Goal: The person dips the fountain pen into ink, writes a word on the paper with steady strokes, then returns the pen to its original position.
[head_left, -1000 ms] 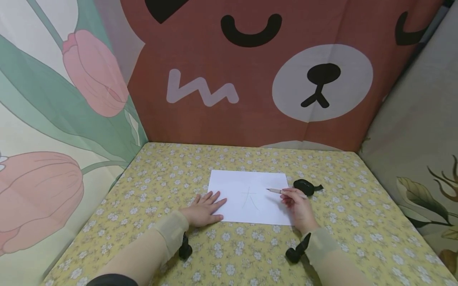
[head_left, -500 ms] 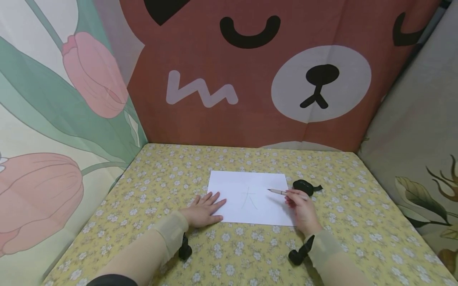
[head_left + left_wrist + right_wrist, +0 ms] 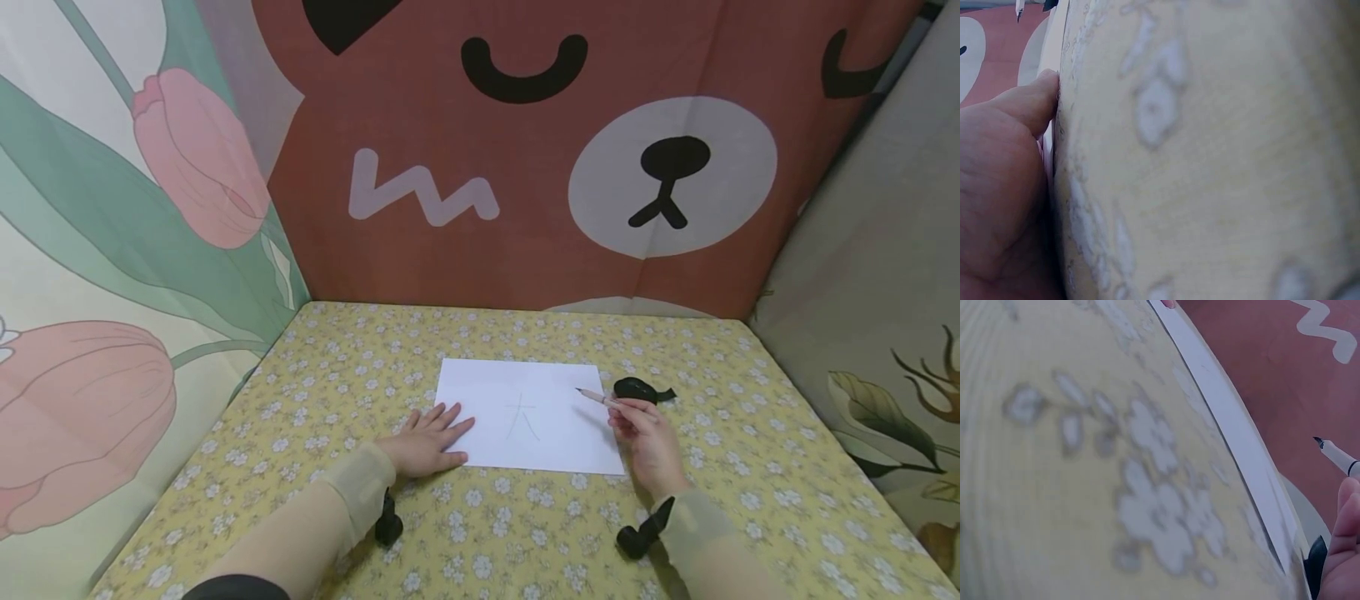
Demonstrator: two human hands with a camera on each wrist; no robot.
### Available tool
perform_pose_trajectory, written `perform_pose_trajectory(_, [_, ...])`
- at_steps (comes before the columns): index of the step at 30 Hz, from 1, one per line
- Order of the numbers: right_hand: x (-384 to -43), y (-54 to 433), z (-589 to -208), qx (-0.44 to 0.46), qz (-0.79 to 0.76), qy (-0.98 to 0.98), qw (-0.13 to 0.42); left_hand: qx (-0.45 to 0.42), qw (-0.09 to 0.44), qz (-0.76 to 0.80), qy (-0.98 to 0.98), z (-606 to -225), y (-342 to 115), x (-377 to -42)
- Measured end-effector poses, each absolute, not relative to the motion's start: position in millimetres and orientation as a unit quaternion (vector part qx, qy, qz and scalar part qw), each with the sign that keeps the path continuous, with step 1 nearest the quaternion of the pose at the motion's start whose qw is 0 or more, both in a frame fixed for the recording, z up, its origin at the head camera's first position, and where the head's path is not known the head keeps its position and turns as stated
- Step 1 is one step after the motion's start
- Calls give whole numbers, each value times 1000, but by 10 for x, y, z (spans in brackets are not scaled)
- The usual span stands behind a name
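Note:
A white sheet of paper (image 3: 555, 433) lies on the table, bearing a few faint thin strokes near its middle. My left hand (image 3: 427, 442) rests flat with spread fingers on the paper's left edge; its thumb also shows in the left wrist view. Over the right edge of the sheet, my right hand (image 3: 647, 442) pinches a slim, pale pencil (image 3: 596, 397) with a dark tip. The pencil tip (image 3: 1319, 441) is apart from the paper in the right wrist view, and it points left.
Just beyond the right hand sits a rounded black object (image 3: 634, 389) with a short tail; its kind is unclear. A yellow flowered cloth (image 3: 360, 358) covers the table. Printed curtains stand behind and at both sides, the back one a brown bear face (image 3: 450, 267).
My right hand has moved right with the pencil, away from the drawn strokes toward the sheet's right edge. The left hand stays in place.

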State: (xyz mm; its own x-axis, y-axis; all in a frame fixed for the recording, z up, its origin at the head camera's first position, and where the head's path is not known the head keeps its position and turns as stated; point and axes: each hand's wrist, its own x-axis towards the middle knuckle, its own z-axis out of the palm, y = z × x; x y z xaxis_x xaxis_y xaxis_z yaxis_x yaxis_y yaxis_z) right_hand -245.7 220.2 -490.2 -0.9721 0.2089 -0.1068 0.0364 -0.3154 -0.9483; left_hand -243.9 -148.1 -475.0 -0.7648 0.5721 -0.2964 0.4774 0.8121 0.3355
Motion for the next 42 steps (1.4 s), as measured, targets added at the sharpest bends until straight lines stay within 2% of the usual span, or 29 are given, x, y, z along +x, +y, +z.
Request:
perform_pose_trajectory(10, [-2426, 2339, -4885, -116, 805, -575, 93, 285, 196, 126, 930, -4734, -1478, -2437])
perform_pose_trajectory(14, [-2417, 2386, -4891, -151, 777, -597, 128, 285, 195, 125, 930, -4727, -1479, -2433])
perform_pose_trajectory(22, [-2399, 2493, -4899, -200, 763, -594, 155, 291, 194, 124, 929, -4701, -1477, -2415])
perform_pose_trajectory(30, [-2394, 2524, -4882, -222, 753, -579, 220, 290, 196, 129, 928, -4682, -1473, -2401])
perform_pose_trajectory(37, [-2376, 2550, -4911, -294, 652, -667, 212, 288, 195, 129, 929, -4699, -1475, -2411])
perform_pose_trajectory(42, [-2356, 2578, -4962, -314, 581, -723, 204, 288, 196, 130, 928, -4709, -1478, -2417])
